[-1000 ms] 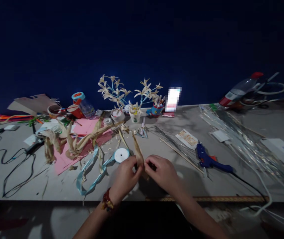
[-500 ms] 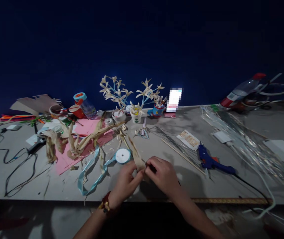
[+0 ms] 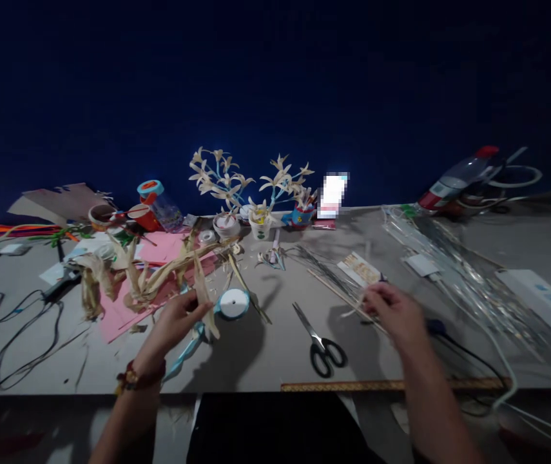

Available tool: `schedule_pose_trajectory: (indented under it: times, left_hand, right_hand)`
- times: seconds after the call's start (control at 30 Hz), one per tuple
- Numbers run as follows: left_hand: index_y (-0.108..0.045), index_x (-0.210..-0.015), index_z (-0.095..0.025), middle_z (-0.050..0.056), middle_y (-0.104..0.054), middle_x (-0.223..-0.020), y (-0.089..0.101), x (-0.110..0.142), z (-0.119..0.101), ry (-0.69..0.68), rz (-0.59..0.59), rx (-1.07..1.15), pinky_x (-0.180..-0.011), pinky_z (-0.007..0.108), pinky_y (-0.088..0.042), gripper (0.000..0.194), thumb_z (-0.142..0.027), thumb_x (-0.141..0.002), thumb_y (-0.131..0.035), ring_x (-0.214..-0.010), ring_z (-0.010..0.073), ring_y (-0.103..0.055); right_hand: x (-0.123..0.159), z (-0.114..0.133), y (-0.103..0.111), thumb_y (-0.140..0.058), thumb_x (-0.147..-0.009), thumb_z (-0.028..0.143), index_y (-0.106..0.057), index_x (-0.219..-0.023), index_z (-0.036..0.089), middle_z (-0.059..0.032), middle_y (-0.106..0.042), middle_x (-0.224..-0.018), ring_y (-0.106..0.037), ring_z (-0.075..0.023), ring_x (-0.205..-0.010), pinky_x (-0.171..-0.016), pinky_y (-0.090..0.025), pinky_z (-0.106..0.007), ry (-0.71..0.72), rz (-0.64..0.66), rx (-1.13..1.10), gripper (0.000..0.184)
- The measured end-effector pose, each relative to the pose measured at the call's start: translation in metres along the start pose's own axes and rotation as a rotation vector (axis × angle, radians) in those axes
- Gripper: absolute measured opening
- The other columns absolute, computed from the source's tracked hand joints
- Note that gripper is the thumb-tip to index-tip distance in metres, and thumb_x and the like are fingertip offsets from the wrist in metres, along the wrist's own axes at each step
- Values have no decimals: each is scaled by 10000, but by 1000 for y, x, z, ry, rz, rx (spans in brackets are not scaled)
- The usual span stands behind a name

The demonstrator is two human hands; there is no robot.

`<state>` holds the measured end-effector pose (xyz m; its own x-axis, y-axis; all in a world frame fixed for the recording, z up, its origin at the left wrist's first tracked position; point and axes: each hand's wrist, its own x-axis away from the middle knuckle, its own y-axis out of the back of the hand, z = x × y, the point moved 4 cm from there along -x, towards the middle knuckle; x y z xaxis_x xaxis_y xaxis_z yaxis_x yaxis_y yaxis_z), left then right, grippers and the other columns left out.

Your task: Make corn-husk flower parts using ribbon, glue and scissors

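Observation:
My left hand [image 3: 174,322] is out to the left, pinching a long dried husk strip [image 3: 204,298] that stands up over the pink paper's edge. My right hand [image 3: 394,310] is out to the right above the thin sticks [image 3: 338,293], fingers curled on a small pale sliver of husk; it covers the blue glue gun. Black-handled scissors [image 3: 318,341] lie on the grey table [image 3: 265,361] between my hands. A white ribbon spool [image 3: 234,303] with light blue ribbon [image 3: 183,354] sits beside my left hand.
A heap of dried husks [image 3: 135,277] lies on pink paper [image 3: 125,309]. Husk flowers in small cups [image 3: 256,193] stand at the back. Black cables [image 3: 19,322] trail at left. Clear wrapping [image 3: 459,270], a power strip [image 3: 541,299] and a bottle [image 3: 454,180] lie at right. A ruler [image 3: 381,385] lines the front edge.
My hands were together at the middle on one husk strip. They have parted: the left carried the strip leftward, the right went right with a sliver. The scissors now show, lying on the table.

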<state>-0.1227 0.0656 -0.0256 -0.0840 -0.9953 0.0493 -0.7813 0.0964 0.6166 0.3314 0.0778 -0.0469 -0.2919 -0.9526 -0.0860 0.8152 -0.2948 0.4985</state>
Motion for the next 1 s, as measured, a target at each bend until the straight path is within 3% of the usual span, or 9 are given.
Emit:
schedule_pose_trajectory:
  times: [0.1, 0.17, 0.3, 0.37, 0.43, 0.67, 0.83, 0.9, 1.0]
  left_hand:
    - [-674, -913, -184, 21, -629, -710, 11, -19, -7, -30, -280, -331, -594, 273, -438, 303, -475, -833, -650, -646, 202, -571]
    - [-667, -1064, -182, 45, -666, -807, 2, -17, -24, -78, -438, -352, -652, 291, -474, 350, -462, -856, -645, -696, 208, -597]
    - [-690, -1020, -197, 54, -720, -888, -66, 1, -68, -226, -151, 52, -704, 268, -520, 221, -370, -939, -578, -743, 172, -653]
    - [-695, -1017, -195, 57, -719, -907, -104, 11, -92, -315, 60, 145, -728, 263, -519, 189, -339, -904, -650, -773, 170, -653]
    - [-700, -909, -189, 44, -701, -827, -128, 16, -107, -340, 133, 160, -697, 255, -491, 117, -302, -888, -675, -757, 173, -634]
    - [-706, -817, -195, 40, -682, -756, -133, 17, -99, -298, 112, 192, -671, 258, -453, 187, -264, -936, -579, -697, 173, -602]
    - [-689, -777, -181, -2, -617, -596, -133, 19, -74, -37, 99, 436, -563, 229, -421, 293, -432, -913, -621, -562, 141, -550]
    - [-679, -793, -171, -26, -569, -543, -134, 20, -69, 75, 97, 578, -508, 213, -392, 334, -490, -885, -648, -506, 121, -508]
    - [-678, -845, -157, -17, -603, -582, -133, 18, -71, 112, 91, 720, -535, 216, -432, 355, -512, -853, -683, -534, 117, -530]
  right_hand:
    - [25, 19, -40, -639, -786, 488, -641, -683, 196, 10, -587, -517, -529, -144, -486, -498, -428, -248, -125, 313, -314, 310]
    - [39, 35, -58, -678, -775, 455, -651, -663, 189, 12, -595, -530, -513, -128, -490, -500, -411, -236, -173, 363, -470, 290]
    - [55, 53, -76, -711, -765, 416, -654, -637, 184, 14, -604, -562, -479, -113, -496, -503, -380, -230, -190, 359, -544, 271]
    - [60, 57, -82, -711, -779, 409, -656, -658, 187, 31, -574, -545, -470, -113, -497, -516, -377, -231, -168, 345, -535, 259]
    - [65, 59, -88, -702, -804, 414, -655, -689, 193, 49, -535, -519, -466, -115, -492, -524, -382, -233, -155, 316, -559, 253]
    - [76, 51, -93, -645, -864, 405, -613, -685, 201, 44, -536, -536, -465, -118, -479, -522, -399, -241, -150, 208, -617, 273]
    - [57, 39, -67, -539, -952, 399, -686, -846, 204, -27, -686, -719, -633, -189, -651, -629, -490, -287, 107, 287, -174, 266]
    - [41, 29, -48, -545, -951, 337, -695, -956, 205, -88, -725, -996, -664, -252, -920, -823, -497, -354, 267, 133, 210, 200]
    - [21, 10, -33, -549, -938, 234, -679, -975, 177, -134, -705, -1012, -641, -292, -965, -870, -475, -397, 321, 40, 679, 146]
